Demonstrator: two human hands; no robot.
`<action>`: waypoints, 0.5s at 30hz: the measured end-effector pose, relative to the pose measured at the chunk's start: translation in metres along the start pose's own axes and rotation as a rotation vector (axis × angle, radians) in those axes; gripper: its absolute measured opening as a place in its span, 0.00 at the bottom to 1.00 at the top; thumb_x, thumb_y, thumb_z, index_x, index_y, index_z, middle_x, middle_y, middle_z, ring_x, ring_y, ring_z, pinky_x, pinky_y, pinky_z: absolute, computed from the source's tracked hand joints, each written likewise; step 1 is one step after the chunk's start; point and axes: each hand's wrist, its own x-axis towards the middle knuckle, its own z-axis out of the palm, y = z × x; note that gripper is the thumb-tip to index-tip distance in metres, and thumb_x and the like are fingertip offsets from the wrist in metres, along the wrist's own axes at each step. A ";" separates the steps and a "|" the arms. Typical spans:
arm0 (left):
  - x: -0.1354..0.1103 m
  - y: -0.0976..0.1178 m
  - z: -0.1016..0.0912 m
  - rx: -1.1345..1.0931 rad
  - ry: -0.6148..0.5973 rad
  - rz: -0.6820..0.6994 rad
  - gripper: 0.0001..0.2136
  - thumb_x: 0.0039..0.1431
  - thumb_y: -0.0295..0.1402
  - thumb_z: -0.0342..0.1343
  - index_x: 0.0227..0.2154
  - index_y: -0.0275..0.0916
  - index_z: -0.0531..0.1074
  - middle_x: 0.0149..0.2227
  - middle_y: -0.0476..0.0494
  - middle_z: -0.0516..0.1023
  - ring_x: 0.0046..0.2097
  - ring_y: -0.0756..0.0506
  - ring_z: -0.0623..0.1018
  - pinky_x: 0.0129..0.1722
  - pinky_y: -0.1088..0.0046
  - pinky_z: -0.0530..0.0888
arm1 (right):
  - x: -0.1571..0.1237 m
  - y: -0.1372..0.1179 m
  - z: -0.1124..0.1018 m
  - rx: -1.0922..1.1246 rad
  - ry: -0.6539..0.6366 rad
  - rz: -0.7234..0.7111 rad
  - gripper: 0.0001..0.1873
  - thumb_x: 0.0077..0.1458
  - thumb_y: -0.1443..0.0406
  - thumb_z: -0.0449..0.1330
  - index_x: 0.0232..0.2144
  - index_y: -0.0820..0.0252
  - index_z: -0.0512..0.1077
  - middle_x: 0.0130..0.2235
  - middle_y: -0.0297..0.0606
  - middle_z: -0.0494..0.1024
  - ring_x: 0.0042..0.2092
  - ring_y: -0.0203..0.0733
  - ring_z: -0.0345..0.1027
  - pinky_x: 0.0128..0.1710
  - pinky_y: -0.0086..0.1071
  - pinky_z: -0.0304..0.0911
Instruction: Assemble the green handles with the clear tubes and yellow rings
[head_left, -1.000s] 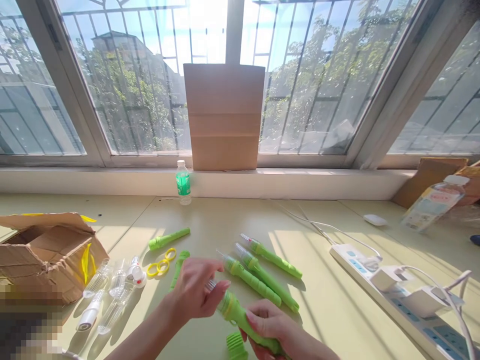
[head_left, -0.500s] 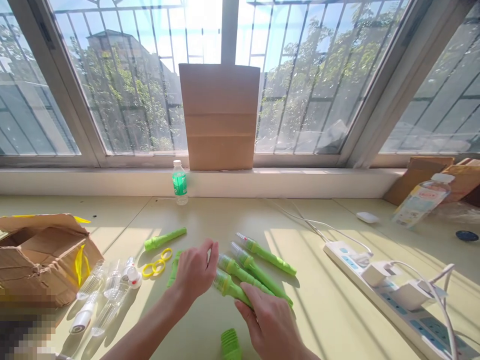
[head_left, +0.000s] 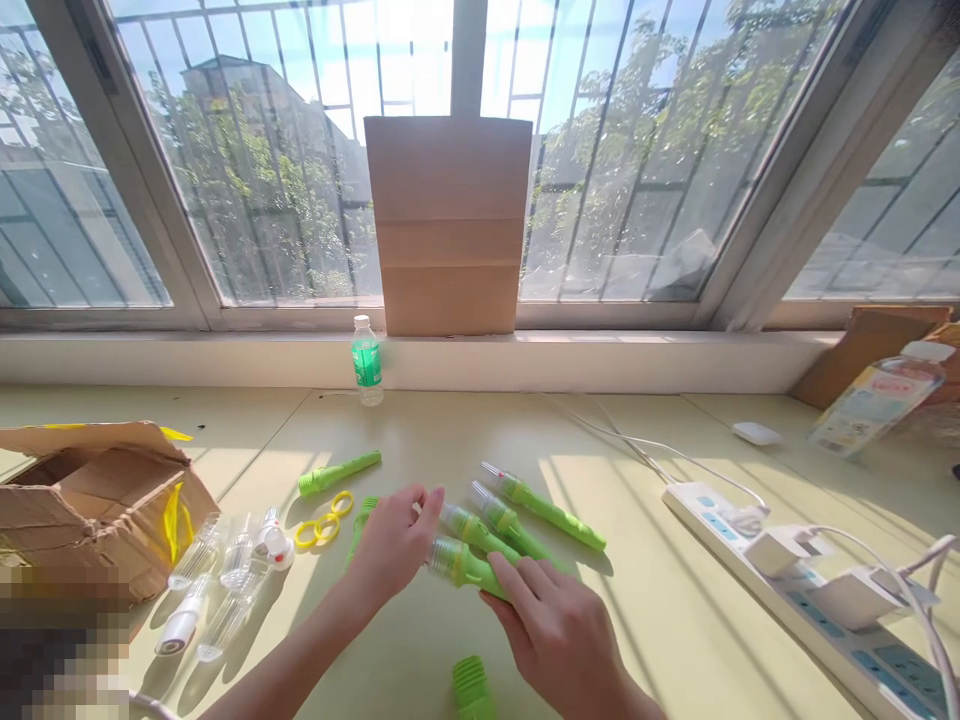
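Observation:
My right hand (head_left: pixel 559 620) is wrapped over the body of the nearest green plastic tube (head_left: pixel 476 570), which has a clear ribbed end and a yellow ring. Beside that clear end, my left hand (head_left: pixel 397 535) has its fingers closed in a pinch; what they hold, if anything, is hidden. Three more green tubes with clear ends, among them the farthest tube (head_left: pixel 544 508), lie alongside the right hand. Partly behind the left hand is a bare green handle (head_left: pixel 364 515). A short green threaded piece (head_left: pixel 472 688) lies at the front edge of view.
Yellow rings (head_left: pixel 328 527), clear plastic tubes (head_left: pixel 225 625) and a loose green handle (head_left: pixel 339 474) lie left. A torn cardboard box (head_left: pixel 97 510) stands far left, a green-labelled bottle (head_left: pixel 367 365) at the back. On the right is a power strip (head_left: pixel 712 530) with chargers and cables.
The whole view has shifted slightly, moving things a little to the right. My right hand stays on the nearest green tube, and my left hand remains pinched by its clear end.

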 end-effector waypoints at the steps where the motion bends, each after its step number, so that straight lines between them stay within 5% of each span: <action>1: 0.001 0.000 0.002 -0.001 0.015 -0.018 0.21 0.65 0.49 0.41 0.20 0.42 0.57 0.14 0.56 0.56 0.19 0.49 0.61 0.22 0.75 0.53 | 0.000 0.000 0.001 -0.045 0.005 -0.032 0.13 0.67 0.60 0.49 0.43 0.60 0.70 0.26 0.37 0.75 0.24 0.44 0.69 0.23 0.35 0.52; 8: 0.000 -0.008 0.015 0.308 0.209 0.242 0.18 0.66 0.37 0.40 0.19 0.42 0.57 0.14 0.55 0.52 0.17 0.50 0.55 0.24 0.72 0.48 | -0.007 -0.003 0.006 0.195 -0.182 0.162 0.16 0.68 0.60 0.46 0.27 0.54 0.62 0.19 0.29 0.70 0.18 0.39 0.63 0.19 0.34 0.46; 15: -0.005 -0.020 0.007 0.353 0.244 0.678 0.16 0.65 0.30 0.42 0.19 0.41 0.57 0.14 0.54 0.58 0.17 0.51 0.57 0.22 0.72 0.50 | -0.009 -0.011 -0.001 0.485 -0.288 0.298 0.18 0.68 0.59 0.46 0.25 0.54 0.61 0.22 0.28 0.70 0.26 0.38 0.66 0.27 0.29 0.62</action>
